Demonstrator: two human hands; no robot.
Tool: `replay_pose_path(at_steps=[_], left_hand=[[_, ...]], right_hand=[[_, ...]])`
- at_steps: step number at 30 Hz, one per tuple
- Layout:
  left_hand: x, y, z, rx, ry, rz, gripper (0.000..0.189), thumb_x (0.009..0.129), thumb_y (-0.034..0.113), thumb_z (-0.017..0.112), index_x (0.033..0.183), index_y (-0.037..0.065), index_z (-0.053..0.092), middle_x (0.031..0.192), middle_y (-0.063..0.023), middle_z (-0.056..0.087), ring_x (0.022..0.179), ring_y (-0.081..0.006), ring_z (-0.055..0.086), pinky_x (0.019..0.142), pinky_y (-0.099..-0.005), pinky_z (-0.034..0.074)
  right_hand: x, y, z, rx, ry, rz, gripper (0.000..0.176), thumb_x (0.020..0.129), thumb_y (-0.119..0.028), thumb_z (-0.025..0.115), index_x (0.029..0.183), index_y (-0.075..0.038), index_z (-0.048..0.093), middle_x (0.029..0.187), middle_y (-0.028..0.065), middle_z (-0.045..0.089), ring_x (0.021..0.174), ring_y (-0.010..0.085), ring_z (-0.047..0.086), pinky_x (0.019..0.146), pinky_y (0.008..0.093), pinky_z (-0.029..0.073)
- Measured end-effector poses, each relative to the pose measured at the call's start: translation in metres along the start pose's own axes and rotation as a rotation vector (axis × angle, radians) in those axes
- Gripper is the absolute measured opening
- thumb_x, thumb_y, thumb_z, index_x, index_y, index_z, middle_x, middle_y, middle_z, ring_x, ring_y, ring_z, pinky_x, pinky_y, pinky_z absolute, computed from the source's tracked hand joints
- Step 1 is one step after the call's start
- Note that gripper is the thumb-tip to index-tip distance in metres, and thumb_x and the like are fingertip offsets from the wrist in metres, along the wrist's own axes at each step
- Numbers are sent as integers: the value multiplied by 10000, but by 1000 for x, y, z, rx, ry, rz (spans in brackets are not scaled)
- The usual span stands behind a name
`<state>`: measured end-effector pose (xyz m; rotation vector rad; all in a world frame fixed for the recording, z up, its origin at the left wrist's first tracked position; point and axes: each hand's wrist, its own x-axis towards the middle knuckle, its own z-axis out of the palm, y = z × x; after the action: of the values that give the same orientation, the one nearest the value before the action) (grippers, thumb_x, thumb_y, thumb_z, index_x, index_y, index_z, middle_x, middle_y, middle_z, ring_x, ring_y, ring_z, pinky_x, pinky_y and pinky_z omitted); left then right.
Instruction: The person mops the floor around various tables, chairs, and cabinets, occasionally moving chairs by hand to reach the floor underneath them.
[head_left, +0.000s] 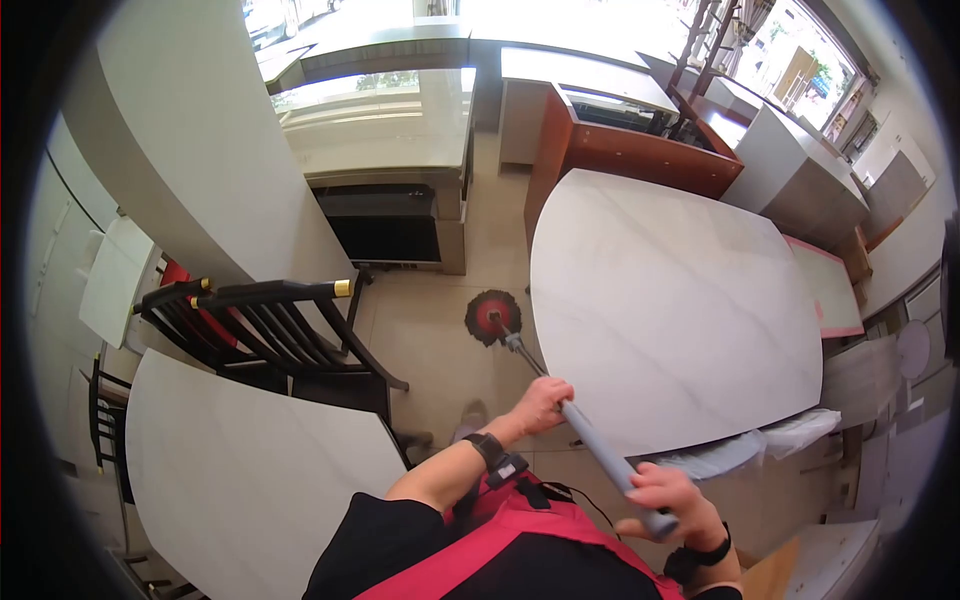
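A mop with a grey handle (600,440) runs from near my body out to the floor. Its round head, red in the middle with a dark fringe (493,316), rests on the beige tiles between two tables. My left hand (541,404) is wrapped round the shaft partway down. Closer to me, my right hand (668,498) grips the thick upper end of the handle, with the thumb apart from the fingers. Both wrists carry dark bands.
On the right stands a white marble-look table (680,310); another white table (250,470) is at lower left. Black slatted chairs (275,325) stand beside a pale pillar (190,130). Beyond are a low cabinet (385,220) and a reddish-brown wooden frame (640,160).
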<state>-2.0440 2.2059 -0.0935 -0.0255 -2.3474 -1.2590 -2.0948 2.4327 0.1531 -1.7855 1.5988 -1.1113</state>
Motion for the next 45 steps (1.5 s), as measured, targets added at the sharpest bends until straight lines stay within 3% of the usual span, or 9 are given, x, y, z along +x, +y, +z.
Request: replay_pose_path(at_steps=[6, 9, 12, 23, 28, 38, 40, 43, 45], left_hand=[[-9, 40, 29, -130, -348, 38, 181, 633, 119, 643, 737, 70, 503, 695, -115, 517, 718, -328, 536, 613, -402, 420], [-11, 18, 21, -18, -383, -20, 177, 639, 150, 644, 723, 71, 510, 701, -119, 536, 728, -333, 547, 620, -410, 431], [-6, -42, 12, 111, -268, -77, 165, 668, 172, 651, 712, 76, 524, 710, -115, 553, 739, -334, 552, 639, -418, 443], [-29, -192, -133, 466, 4, -451, 200, 738, 261, 673, 680, 91, 585, 743, -110, 590, 790, -324, 555, 704, -430, 443], [-20, -131, -107, 400, 24, -446, 205, 745, 267, 665, 655, 104, 582, 743, -97, 596, 797, -309, 563, 684, -432, 436], [19, 18, -60, -72, -264, -280, 101, 638, 45, 610, 699, 26, 533, 632, -193, 531, 603, -389, 528, 524, -410, 414], [27, 69, -66, -129, -267, -51, 127, 641, 66, 635, 700, 37, 526, 597, -174, 523, 591, -367, 531, 519, -407, 412], [45, 145, -73, -174, -290, 92, 163, 640, 90, 663, 677, 43, 512, 558, -150, 508, 567, -347, 534, 508, -402, 408], [58, 139, -75, -113, -223, 84, 186, 652, 116, 675, 662, 57, 499, 539, -124, 499, 544, -333, 531, 499, -399, 402]], right_hand=[[-86, -12, 16, -291, 587, -193, 480, 606, -54, 666, 1036, -87, 458, 857, 109, 548, 631, 253, 522, 708, 416, 500], [-80, 16, 22, -287, 591, -156, 442, 577, -24, 576, 1003, -84, 477, 868, 102, 559, 667, 257, 547, 710, 432, 508], [-39, 63, 18, -161, 398, -184, 289, 611, -29, 740, 804, -46, 526, 685, 111, 511, 524, 275, 474, 489, 369, 393], [122, 205, 90, 63, 332, -123, 412, 669, 0, 725, 1025, -69, 529, 996, 78, 582, 978, 276, 617, 880, 407, 475], [108, 161, 40, 86, 282, -106, 372, 649, 20, 695, 980, -66, 549, 974, 105, 588, 926, 275, 616, 895, 430, 461], [39, -4, -16, 120, 770, 132, 321, 708, -141, 696, 977, -114, 523, 980, 115, 586, 885, 246, 574, 803, 378, 468], [27, -27, -48, -116, 812, -274, 181, 658, -79, 640, 709, -115, 470, 686, -13, 453, 588, 155, 455, 547, 286, 371], [-10, -60, -113, 738, 374, -795, 122, 627, -73, 576, 607, -107, 461, 557, -83, 336, 445, 108, 298, 434, 224, 243], [-25, -53, -102, 409, 843, -578, 193, 609, -108, 591, 794, -115, 536, 754, -44, 439, 647, 112, 381, 572, 246, 323]])
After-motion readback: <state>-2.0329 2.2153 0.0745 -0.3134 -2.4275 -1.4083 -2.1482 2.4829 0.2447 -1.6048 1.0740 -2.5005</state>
